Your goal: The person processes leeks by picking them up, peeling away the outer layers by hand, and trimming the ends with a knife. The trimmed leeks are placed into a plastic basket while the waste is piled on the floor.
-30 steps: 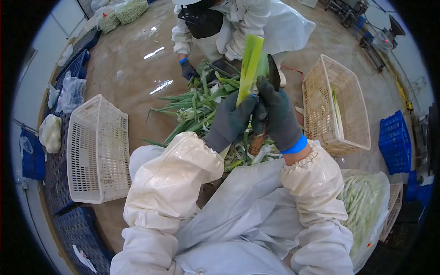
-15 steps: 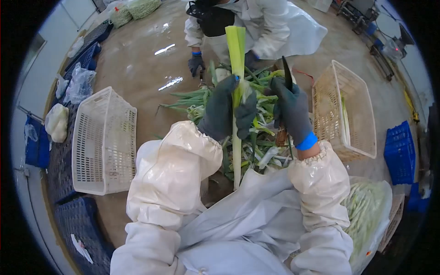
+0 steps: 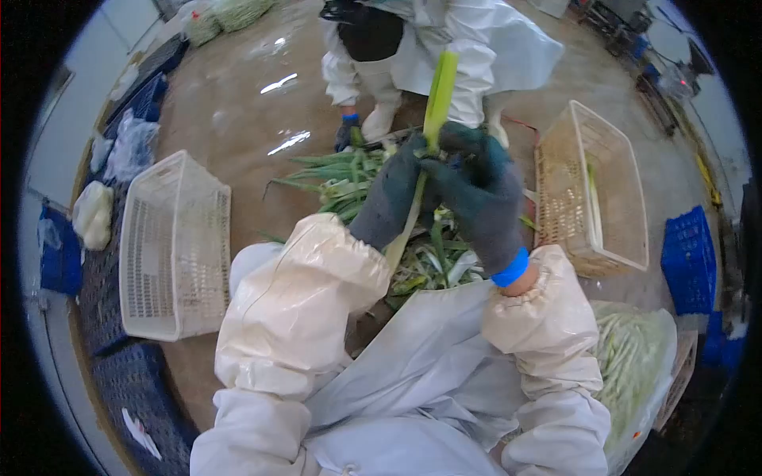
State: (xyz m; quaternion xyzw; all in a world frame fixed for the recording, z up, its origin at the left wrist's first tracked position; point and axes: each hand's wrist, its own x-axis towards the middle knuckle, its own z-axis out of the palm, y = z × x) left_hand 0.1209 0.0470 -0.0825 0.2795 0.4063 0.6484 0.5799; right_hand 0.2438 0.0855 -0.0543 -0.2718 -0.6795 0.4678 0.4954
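Observation:
A long leek [image 3: 439,99], green at the top and pale lower down, stands slightly tilted in front of me. My left hand [image 3: 389,194], in a dark grey-green glove, is wrapped round its middle. My right hand [image 3: 480,190], gloved the same way with a blue band at the wrist, is closed close beside the stalk at the left hand; what its fingers hold is hidden. Below both hands lies a pile of green leaves and leek trimmings [image 3: 341,174].
White crates stand at the left [image 3: 178,246] and right [image 3: 591,190], the right one with a stalk inside. A co-worker [image 3: 468,55] is beyond the pile, one gloved hand low beside it. A bag of stalks [image 3: 635,373] lies lower right; a blue crate [image 3: 689,260] is farther right.
My right hand has moved left against the leek and my left hand. The leek now leans with its top to the right. The co-worker's gloved hand is lower, and the white boots have come into view.

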